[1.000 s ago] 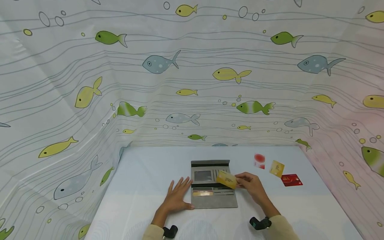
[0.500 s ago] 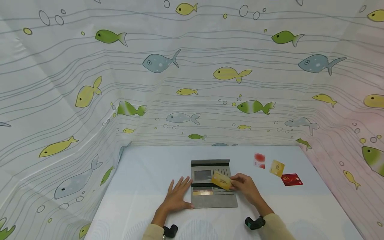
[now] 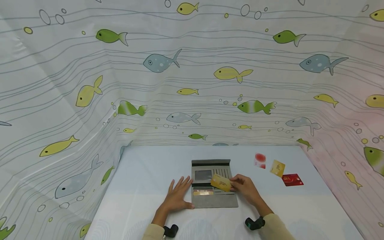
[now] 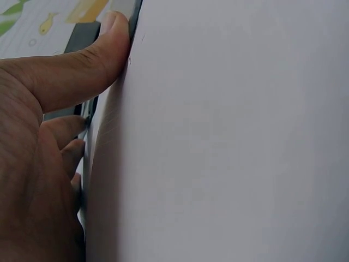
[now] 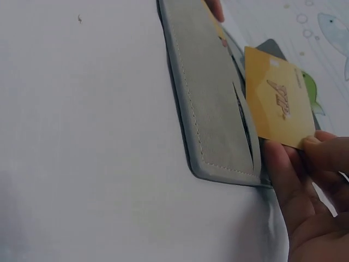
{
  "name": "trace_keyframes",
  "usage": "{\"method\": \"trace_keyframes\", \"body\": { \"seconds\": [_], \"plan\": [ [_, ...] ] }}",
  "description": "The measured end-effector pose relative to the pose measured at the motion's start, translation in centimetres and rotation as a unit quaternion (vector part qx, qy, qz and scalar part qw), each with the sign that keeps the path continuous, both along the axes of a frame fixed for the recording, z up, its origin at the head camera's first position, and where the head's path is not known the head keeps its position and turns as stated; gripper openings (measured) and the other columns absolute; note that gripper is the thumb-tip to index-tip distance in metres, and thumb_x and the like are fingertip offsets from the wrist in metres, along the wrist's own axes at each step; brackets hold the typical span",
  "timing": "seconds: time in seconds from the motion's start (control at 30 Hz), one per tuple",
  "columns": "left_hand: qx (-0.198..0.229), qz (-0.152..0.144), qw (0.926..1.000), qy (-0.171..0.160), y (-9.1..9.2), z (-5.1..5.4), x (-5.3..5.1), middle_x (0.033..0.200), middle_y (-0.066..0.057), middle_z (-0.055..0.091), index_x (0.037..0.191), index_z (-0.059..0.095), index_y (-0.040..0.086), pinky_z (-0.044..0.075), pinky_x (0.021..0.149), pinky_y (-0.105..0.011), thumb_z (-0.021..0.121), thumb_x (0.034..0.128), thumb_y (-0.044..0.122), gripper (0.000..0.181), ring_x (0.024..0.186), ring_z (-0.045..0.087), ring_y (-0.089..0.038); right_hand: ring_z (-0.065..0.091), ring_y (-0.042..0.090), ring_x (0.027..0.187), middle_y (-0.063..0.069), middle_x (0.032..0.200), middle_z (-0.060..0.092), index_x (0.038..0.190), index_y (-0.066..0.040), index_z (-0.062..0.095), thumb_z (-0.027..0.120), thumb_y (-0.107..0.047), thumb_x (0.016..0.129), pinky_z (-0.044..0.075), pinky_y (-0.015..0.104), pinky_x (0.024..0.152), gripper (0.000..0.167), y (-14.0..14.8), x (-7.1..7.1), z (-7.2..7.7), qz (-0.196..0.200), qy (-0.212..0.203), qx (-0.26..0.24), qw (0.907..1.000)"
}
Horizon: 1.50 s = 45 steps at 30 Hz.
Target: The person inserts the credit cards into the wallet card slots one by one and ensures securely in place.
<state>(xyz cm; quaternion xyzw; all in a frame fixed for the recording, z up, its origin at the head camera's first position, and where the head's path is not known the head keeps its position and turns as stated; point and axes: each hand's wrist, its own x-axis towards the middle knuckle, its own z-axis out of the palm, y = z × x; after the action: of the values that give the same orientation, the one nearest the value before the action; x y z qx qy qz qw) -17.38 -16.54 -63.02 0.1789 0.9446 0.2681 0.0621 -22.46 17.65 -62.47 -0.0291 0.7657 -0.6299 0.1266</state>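
Observation:
A grey wallet (image 3: 214,202) lies unfolded on the table, its card slots and a clear window facing up. My left hand (image 3: 177,196) rests at its left edge with fingers spread, the thumb (image 4: 112,41) touching the lower left corner. Between the thumb and fingers of my right hand (image 3: 246,189) is a gold VIP card (image 3: 221,182), tilted above the wallet's right half. In the right wrist view that card (image 5: 278,98) stands just beyond a slit pocket (image 5: 245,128); whether its edge enters a slot I cannot tell. Another golden card (image 3: 203,192) shows in a lower left pocket.
To the right on the white table (image 3: 144,166) lie a white card with red patterns (image 3: 260,161), a gold card (image 3: 277,168) and a red VIP card (image 3: 292,180). A fish-patterned curtain (image 3: 192,100) surrounds the table at the back and sides.
My right hand has carried the gold card leftward, further over the wallet, then slightly down. The left hand and the wallet stay put.

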Motion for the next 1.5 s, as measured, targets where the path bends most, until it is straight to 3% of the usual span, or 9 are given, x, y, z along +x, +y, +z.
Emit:
{"method": "trace_keyframes", "body": {
  "seconds": [0.8, 1.07, 1.3, 1.5],
  "plan": [
    [0.003, -0.003, 1.0, 0.003, -0.1, -0.2, -0.1, 0.166, -0.008, 0.025, 0.158, 0.031, 0.016, -0.001, 0.12, -0.067, 0.083, 0.0692, 0.054, 0.11, 0.154, 0.017, -0.038, 0.066, 0.016, 0.081, 0.013, 0.105, 0.072, 0.102, -0.007, 0.075, 0.063, 0.001, 0.094, 0.06, 0.022, 0.069, 0.016, 0.8, -0.8, 0.4, 0.02, 0.054, 0.108, 0.9925],
    [-0.003, -0.003, 1.0, 0.003, -0.1, -0.1, -0.1, 0.166, -0.008, 0.027, 0.157, 0.032, 0.016, 0.001, 0.12, -0.068, 0.083, 0.0687, 0.056, 0.11, 0.154, 0.019, -0.038, 0.065, 0.016, 0.078, 0.012, 0.103, 0.072, 0.103, -0.005, 0.075, 0.064, 0.002, 0.093, 0.058, 0.022, 0.067, 0.016, 0.8, -1.0, 0.3, 0.02, 0.044, 0.114, 0.9923],
    [-0.002, 0.006, 1.0, -0.008, 0.1, -0.1, 0.5, 0.165, -0.008, 0.028, 0.157, 0.034, 0.015, 0.002, 0.12, -0.068, 0.082, 0.0676, 0.057, 0.11, 0.154, 0.019, -0.038, 0.064, 0.013, 0.077, 0.013, 0.104, 0.072, 0.103, -0.004, 0.075, 0.064, 0.0, 0.093, 0.057, 0.02, 0.066, 0.016, 0.9, -0.7, -0.3, 0.042, 0.055, 0.118, 0.9906],
    [-0.001, -0.001, 1.0, -0.004, 0.1, 0.3, 0.1, 0.166, -0.009, 0.026, 0.157, 0.032, 0.014, 0.001, 0.12, -0.068, 0.083, 0.0696, 0.055, 0.109, 0.154, 0.018, -0.038, 0.064, 0.01, 0.076, 0.01, 0.1, 0.073, 0.102, -0.007, 0.076, 0.065, -0.003, 0.093, 0.056, 0.021, 0.067, 0.014, 1.0, -1.1, -0.3, 0.056, 0.069, 0.132, 0.9872]
  ]
}}
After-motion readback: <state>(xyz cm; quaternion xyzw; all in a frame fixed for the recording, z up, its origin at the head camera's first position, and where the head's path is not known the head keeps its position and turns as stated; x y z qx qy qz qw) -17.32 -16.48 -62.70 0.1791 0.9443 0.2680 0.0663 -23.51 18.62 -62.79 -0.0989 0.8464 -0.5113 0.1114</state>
